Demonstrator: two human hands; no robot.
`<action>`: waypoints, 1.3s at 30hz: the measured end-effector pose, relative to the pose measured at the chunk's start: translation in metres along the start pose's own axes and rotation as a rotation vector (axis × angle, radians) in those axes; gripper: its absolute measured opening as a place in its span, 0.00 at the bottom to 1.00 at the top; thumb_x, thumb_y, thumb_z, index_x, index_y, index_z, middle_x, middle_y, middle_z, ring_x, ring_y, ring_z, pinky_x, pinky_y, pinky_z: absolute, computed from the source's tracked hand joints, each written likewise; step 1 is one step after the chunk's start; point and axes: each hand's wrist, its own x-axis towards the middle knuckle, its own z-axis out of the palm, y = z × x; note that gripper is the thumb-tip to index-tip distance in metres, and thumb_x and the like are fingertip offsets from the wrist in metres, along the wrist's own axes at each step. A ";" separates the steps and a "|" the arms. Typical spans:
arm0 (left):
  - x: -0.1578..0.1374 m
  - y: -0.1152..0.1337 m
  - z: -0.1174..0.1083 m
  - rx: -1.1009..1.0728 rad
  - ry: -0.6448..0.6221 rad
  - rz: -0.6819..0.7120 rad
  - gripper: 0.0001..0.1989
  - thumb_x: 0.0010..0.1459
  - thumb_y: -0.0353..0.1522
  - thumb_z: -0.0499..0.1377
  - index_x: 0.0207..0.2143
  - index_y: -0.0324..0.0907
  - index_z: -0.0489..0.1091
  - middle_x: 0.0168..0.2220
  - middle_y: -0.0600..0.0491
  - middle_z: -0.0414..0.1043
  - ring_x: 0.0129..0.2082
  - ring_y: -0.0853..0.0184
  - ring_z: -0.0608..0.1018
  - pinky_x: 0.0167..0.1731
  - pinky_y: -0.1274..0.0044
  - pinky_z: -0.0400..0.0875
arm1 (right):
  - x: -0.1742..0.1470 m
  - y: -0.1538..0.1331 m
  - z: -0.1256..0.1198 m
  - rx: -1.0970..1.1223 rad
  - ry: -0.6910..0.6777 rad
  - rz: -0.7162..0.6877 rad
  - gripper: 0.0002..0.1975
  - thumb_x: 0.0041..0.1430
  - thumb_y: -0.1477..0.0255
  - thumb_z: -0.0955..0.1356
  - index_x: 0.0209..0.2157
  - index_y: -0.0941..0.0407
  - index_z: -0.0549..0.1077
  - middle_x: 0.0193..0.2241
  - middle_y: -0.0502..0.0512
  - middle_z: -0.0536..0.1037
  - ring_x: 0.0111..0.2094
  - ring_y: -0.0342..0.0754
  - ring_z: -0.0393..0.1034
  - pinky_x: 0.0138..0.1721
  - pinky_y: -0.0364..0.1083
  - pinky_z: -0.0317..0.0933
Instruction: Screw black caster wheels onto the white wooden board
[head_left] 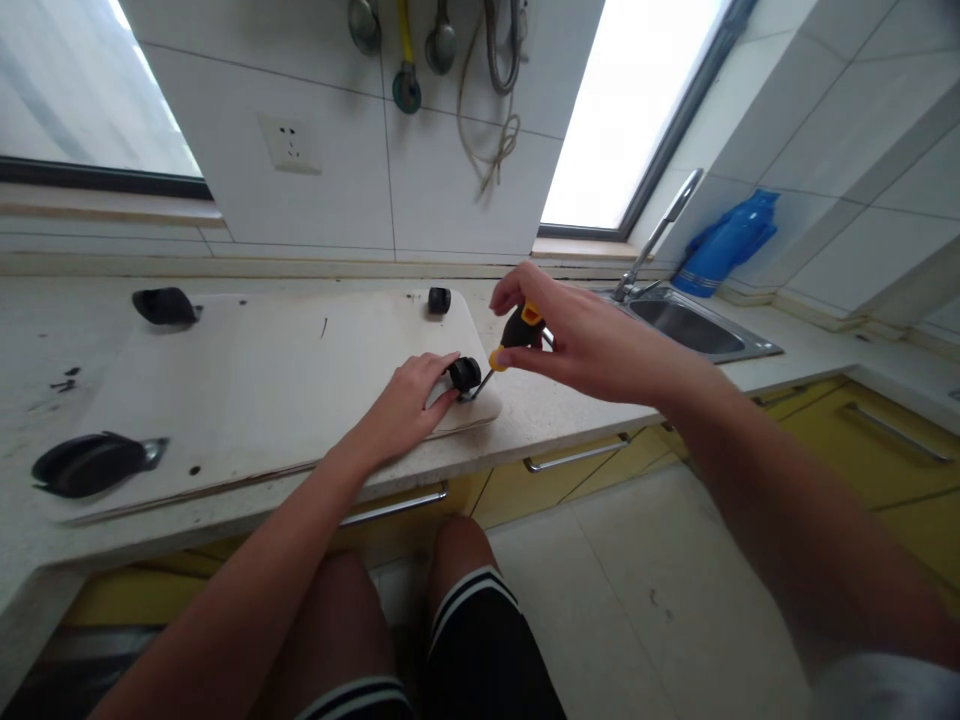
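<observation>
A long white board (277, 370) lies flat on the countertop with black fittings fixed on it. At its near right corner, my left hand (409, 400) pinches a small black plastic fitting (465, 374) between thumb and fingers. My right hand (555, 325) is wrapped round the black and yellow handle of a screwdriver (517, 335). The tool is tilted, and its shaft reaches down to the base of that fitting; the exact contact of the tip is too small to make out. Another black fitting (439, 300) sits at the far right corner.
Two larger curved black pieces (90, 464) stand at the board's left end. Small dark bits (66, 380) lie left of it on the countertop (540, 420). A steel sink (697, 325) with a tap (667, 225) and a blue bag-like item (727, 245) are at right. Yellow drawers (577, 465) run below.
</observation>
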 end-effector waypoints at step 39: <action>0.007 0.026 -0.027 0.077 0.202 -0.039 0.23 0.74 0.41 0.64 0.66 0.42 0.70 0.60 0.41 0.79 0.58 0.52 0.80 0.61 0.58 0.74 | 0.119 0.115 0.184 1.605 1.070 0.828 0.17 0.72 0.57 0.70 0.35 0.52 0.63 0.20 0.41 0.72 0.13 0.34 0.53 0.14 0.36 0.40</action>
